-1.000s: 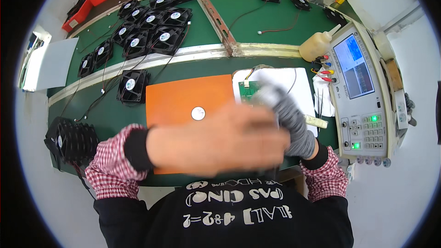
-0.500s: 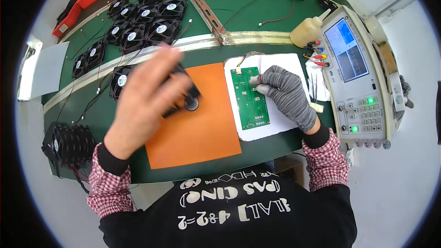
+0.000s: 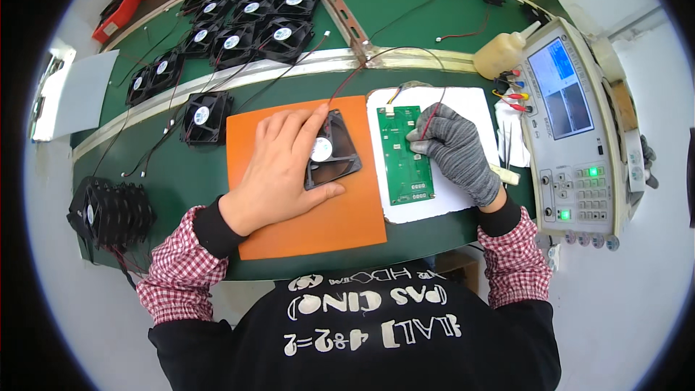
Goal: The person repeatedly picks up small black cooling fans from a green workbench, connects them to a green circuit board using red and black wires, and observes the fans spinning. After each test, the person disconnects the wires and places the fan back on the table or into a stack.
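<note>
A black square cooling fan point(image 3: 342, 161) with a pale round label lies on the orange mat point(image 3: 318, 235). My bare left hand point(image 3: 279, 159) rests over its left side, fingers along the upper edge and thumb at the lower one. The fan's thin red and black cable point(image 3: 394, 48) arcs up and over to my right hand point(image 3: 457, 153), which wears a grey knit glove. Its fingertips pinch the cable end just above the green circuit board point(image 3: 405, 174); the end itself is hidden. The board lies on a white pad point(image 3: 463, 203), with a small connector and coloured wires at its top.
Several black fans point(image 3: 250, 18) with trailing leads fill the back left. A single fan point(image 3: 205, 117) lies left of the mat, a fan stack point(image 3: 112, 210) at the near left. On the right stand a test instrument point(image 3: 572, 137) and a yellowish squeeze bottle point(image 3: 499, 56). Tweezers point(image 3: 509, 137) lie beside the pad.
My left hand, blurred above the mat before, has come down onto the fan, which now lies flat. The cable now shows stretched across to my right hand, which stays over the board.
</note>
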A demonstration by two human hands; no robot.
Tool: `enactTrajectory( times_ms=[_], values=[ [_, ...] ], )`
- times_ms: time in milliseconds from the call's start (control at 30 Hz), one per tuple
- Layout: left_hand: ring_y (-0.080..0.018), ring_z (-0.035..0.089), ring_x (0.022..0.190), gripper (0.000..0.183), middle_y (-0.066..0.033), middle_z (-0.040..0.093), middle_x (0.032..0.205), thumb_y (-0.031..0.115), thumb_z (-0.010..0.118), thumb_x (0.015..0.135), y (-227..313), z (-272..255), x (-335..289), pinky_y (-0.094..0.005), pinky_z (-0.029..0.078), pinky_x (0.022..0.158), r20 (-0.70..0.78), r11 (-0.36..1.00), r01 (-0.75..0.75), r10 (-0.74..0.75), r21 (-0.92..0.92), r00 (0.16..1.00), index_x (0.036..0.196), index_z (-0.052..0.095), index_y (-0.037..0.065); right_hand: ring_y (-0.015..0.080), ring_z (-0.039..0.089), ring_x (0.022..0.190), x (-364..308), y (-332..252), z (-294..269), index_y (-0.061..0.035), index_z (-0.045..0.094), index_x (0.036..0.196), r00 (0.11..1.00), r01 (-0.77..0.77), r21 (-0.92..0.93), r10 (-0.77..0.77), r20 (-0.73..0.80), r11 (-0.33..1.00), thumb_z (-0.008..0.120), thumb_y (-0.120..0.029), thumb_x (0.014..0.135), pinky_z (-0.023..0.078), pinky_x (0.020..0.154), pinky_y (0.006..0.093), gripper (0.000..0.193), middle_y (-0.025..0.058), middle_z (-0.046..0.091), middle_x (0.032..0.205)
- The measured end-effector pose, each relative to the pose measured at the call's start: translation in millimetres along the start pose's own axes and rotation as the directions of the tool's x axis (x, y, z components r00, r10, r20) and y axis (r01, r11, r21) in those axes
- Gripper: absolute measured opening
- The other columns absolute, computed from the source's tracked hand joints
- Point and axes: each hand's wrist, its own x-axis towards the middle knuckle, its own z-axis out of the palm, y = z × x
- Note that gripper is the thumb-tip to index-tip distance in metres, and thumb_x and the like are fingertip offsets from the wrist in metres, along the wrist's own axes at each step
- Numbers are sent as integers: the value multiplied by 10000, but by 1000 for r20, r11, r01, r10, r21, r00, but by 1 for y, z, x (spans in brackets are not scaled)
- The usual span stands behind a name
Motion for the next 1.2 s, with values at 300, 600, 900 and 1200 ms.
enactTrajectory(
  times_ms=[300,600,900,1200],
  values=[
    [-141,578,823,354,29,634,934,378,504,960,48,-43,-20,-296,425,723,-650,828,-195,539,526,536,1242,508,163,237,633,861,1,-1,1,-2,674,834,996,89,97,-87,-29,991,754,11,718,526,810,332,142,85,605,887],
    [-274,591,621,775,-182,615,804,650,508,855,52,-83,-33,-366,497,600,301,-253,266,-112,-930,947,1218,528,-35,252,617,815,2,-4,4,4,628,798,997,77,105,-73,-39,992,752,22,709,515,763,340,154,96,575,838],
    [-319,631,898,775,-224,624,1087,376,771,765,24,-72,-17,-393,527,700,-503,855,-309,500,417,705,1320,415,-32,247,648,860,-2,-7,0,-20,677,867,999,37,-130,-41,-25,991,753,-10,728,527,788,350,159,95,633,915],
    [-343,599,1053,686,-213,601,1195,455,723,806,-52,-10,139,-433,462,889,-443,883,182,32,433,896,1229,542,-53,163,636,767,-9,-2,5,-35,664,1003,967,63,3,-60,-247,998,721,-41,815,516,719,285,197,62,658,905]
  ],
)
